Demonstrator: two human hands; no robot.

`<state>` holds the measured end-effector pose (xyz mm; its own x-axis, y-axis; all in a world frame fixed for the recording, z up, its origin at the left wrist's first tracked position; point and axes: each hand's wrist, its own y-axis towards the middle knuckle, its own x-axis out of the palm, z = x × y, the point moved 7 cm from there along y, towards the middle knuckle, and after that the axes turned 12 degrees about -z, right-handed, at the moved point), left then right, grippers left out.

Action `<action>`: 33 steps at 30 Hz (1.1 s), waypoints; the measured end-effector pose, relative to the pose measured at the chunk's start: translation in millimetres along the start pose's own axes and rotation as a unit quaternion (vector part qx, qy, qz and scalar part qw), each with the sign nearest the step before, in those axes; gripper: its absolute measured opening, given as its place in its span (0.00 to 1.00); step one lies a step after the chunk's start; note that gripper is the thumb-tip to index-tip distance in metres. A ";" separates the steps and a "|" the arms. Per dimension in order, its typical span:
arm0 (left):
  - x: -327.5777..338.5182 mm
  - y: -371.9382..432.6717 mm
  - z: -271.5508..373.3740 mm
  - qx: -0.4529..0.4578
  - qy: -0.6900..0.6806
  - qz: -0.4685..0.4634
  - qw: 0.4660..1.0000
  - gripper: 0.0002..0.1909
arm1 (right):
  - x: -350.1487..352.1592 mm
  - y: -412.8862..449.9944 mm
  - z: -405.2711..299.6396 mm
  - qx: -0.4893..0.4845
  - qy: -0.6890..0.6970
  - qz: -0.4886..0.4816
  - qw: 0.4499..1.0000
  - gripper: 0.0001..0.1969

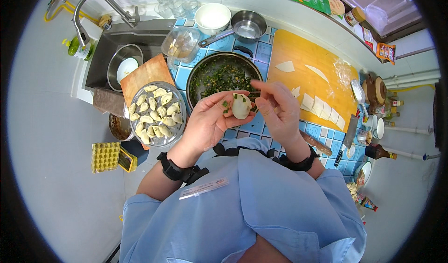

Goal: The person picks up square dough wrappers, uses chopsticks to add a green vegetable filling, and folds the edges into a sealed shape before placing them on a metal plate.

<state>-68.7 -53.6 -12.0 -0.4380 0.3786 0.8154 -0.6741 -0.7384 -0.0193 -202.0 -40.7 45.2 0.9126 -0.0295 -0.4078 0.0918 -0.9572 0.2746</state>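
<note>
My left hand (206, 119) holds a pale dumpling (241, 109) on its fingers, with bits of chopped greens stuck to the fingers and to the dumpling's top. Just right of it hovers my right hand (280, 116), thumb and forefinger apart, the forefinger slightly blurred. Thin brown sticks, partly hidden, show behind that hand at the pan's edge. Beyond both hands stands a round pan (191, 84) of chopped green filling (224, 79). Left of my left forearm, a clear round tray (134, 135) carries several shaped dumplings (161, 111).
A yellow board (280, 49) at right bears cut dough wrappers (316, 105) and flour. A cleaver (351, 131) and a rolling pin (315, 143) lie nearby. A saucepan (248, 26), a white bowl (212, 17) and a plastic tub (181, 44) stand behind. The sink (101, 59) is at left.
</note>
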 end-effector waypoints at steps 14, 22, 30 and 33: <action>3.8 0.2 -8.9 -0.032 0.039 -0.009 0.999 0.16 | 7.7 -7.2 2.4 -0.044 -0.060 0.031 0.997 0.04; 5.8 0.3 10.4 0.099 0.313 0.062 0.942 0.20 | 13.1 -5.5 -3.3 -0.024 -0.048 0.018 0.998 0.12; 10.3 0.4 12.8 0.118 0.340 0.061 0.931 0.19 | 16.4 -4.8 11.4 0.032 0.119 0.029 0.992 0.09; 8.2 0.7 12.6 0.099 0.314 0.058 0.942 0.18 | 12.4 -5.3 10.2 -0.017 0.124 0.050 0.991 0.06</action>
<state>-65.3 -58.0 2.0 -0.8094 0.4987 0.3100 -0.5030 -0.8613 0.0723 -195.2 -38.8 29.8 0.9873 -0.0483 -0.1513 0.0051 -0.9425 0.3342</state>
